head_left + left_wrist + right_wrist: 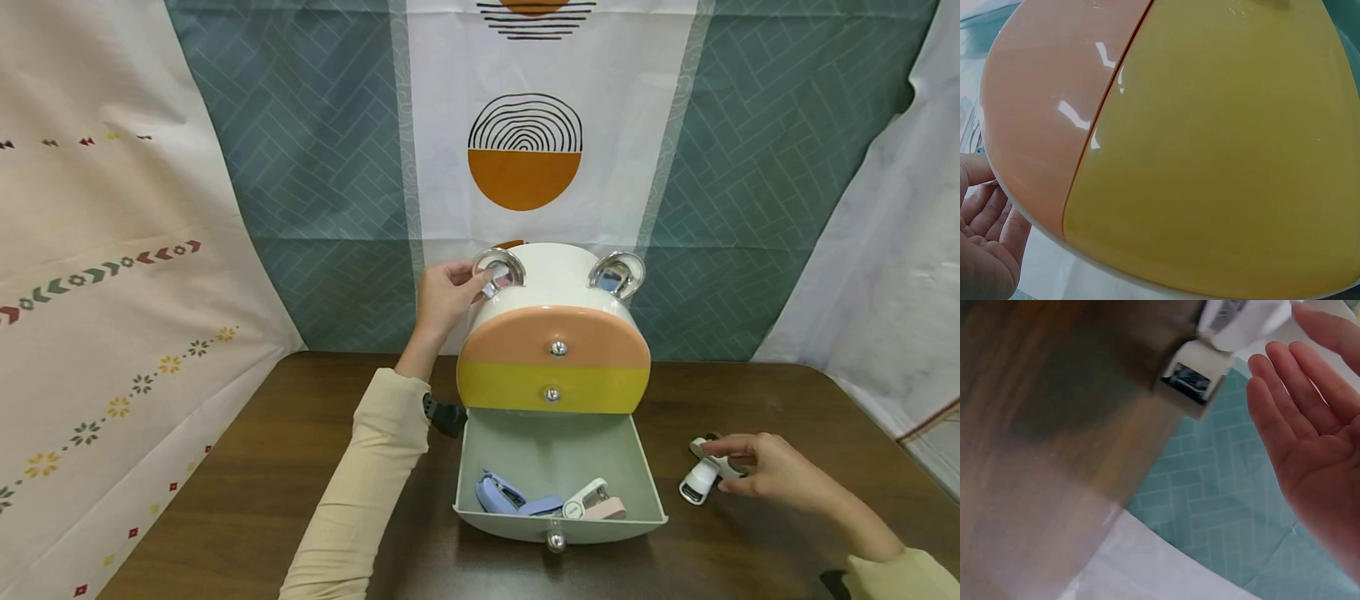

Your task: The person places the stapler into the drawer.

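Observation:
A bear-shaped drawer box (pixel 555 333) with orange and yellow fronts stands at the middle of the table. My left hand (pixel 448 292) pinches its silver ear (pixel 517 265) on the left side. From the left wrist, the yellow front (pixel 1210 156) fills most of the view, the hand beside its rim. The pale green bottom drawer (pixel 555 437) is pulled out, with a blue stapler (pixel 497 495) and a white-and-pink stapler (pixel 606 510) inside. My right hand (pixel 783 473) is over small white staplers (pixel 699 481) on the table, fingers extended in the right wrist view, fingertips close to a stapler (pixel 1194 378).
Silver knobs (pixel 552 394) stick out from the drawer fronts. A second silver ear (pixel 618 275) tops the right side. Behind the brown table (pixel 225 500) hangs a patterned cloth (pixel 322 167), with pale cloths at both sides.

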